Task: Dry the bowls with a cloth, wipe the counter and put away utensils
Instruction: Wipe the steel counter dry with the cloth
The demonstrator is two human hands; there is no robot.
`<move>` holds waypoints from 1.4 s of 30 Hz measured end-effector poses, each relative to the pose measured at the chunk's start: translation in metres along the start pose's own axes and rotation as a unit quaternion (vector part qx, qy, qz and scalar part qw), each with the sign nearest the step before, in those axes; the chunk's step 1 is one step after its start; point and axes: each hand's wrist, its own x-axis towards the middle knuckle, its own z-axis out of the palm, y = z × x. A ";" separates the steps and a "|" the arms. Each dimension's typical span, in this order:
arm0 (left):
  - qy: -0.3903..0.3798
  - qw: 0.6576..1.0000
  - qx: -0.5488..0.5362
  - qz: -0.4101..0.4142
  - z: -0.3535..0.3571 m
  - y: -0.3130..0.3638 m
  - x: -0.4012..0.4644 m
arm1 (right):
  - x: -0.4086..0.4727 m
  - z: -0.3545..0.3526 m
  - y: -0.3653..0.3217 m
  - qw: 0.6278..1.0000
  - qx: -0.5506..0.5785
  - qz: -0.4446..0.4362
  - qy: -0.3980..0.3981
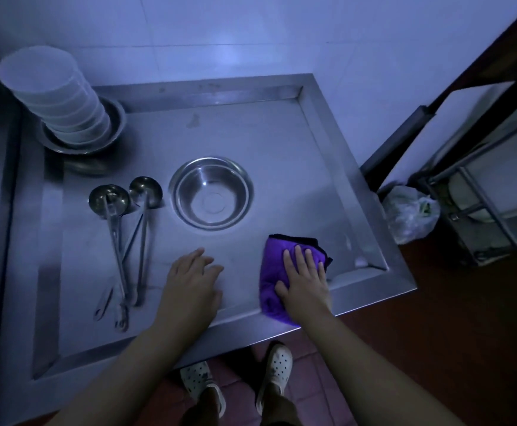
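1. Right hand [304,284], lower centre-right of frame: palm down on the purple cloth [277,272], fingers straight and spread. Grip flat and wide, pressing, not curled round anything.
2. Purple cloth is bunched/folded, lying on the steel tabletop [281,142] near its front edge, right of centre. Dark trim shows along its upper edge. Its lower corner reaches the front rim.
3. Left hand [192,281], lower centre: palm down on bare tabletop, fingers relaxed and slightly spread, holding nothing. Grip open. It is near the cloth, not touching it.
4. Empty steel bowl [211,192], centre of frame, upright on the tabletop, above both hands and apart from them.
5. Two ladles [118,210], left of the steel bowl: scoops side by side toward the upper part of the frame, handles running down toward the front edge and crossing. A third thin utensil lies among the handles; too dim to tell what it is.
6. Stack of white bowls [57,96], upper left, nested upright and leaning, sitting inside a steel basin [114,130] at the back left corner of the tabletop.
7. Tabletop has a raised rim on all visible sides; a small smudge or wet mark shows near the back, upper centre.
8. Right of the tabletop: plastic bag [411,213] on the floor beside a metal rack [478,198].
9. Bottom centre: two feet in light perforated clogs [277,368] on a reddish tiled floor [454,333].
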 end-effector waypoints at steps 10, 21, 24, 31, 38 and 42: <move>-0.094 0.995 -0.008 0.029 0.054 0.113 0.039 | 0.018 -0.030 0.098 0.997 0.044 0.060 0.034; -0.138 0.964 -0.045 -0.225 0.097 0.169 0.063 | 0.084 -0.060 0.119 0.994 0.027 -0.102 -0.026; -0.115 0.951 -0.141 -0.249 0.094 0.174 0.063 | 0.081 -0.065 0.130 0.992 0.034 -0.116 -0.030; 0.012 0.868 -0.389 -0.308 0.055 0.180 0.071 | 0.060 -0.105 0.183 0.901 0.431 -0.034 -0.024; 0.081 0.864 -0.434 -0.244 0.027 0.189 0.087 | 0.031 -0.131 0.211 0.807 0.584 -0.062 -0.072; 0.067 0.866 -0.436 -0.233 0.037 0.193 0.080 | 0.021 -0.129 0.222 0.793 0.603 -0.054 -0.069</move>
